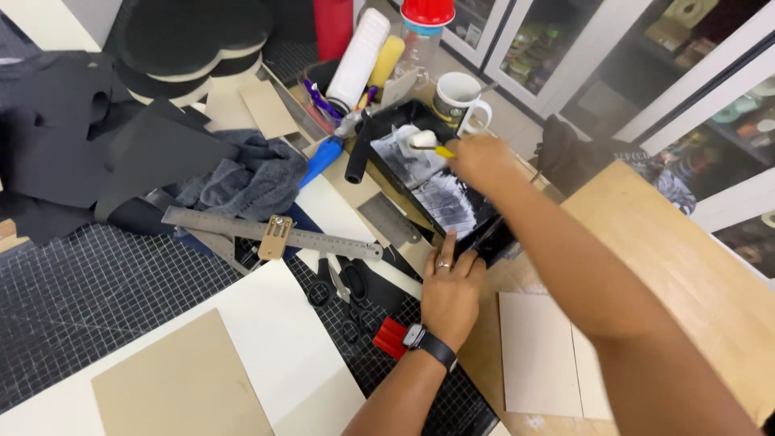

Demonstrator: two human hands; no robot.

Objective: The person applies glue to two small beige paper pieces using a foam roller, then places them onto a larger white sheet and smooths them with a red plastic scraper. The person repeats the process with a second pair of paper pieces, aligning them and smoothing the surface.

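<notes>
On the cluttered table, right hand point(482, 159) rolls paint roller point(425, 142) in tray point(476, 234).

Bright even light, motion-blurred right hand point(483, 161)

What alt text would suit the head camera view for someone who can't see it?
A right hand holds a small white roller in a black paint tray while the left hand rests on the tray's edge. A steel ruler, scissors and a grey cloth lie nearby.
</notes>
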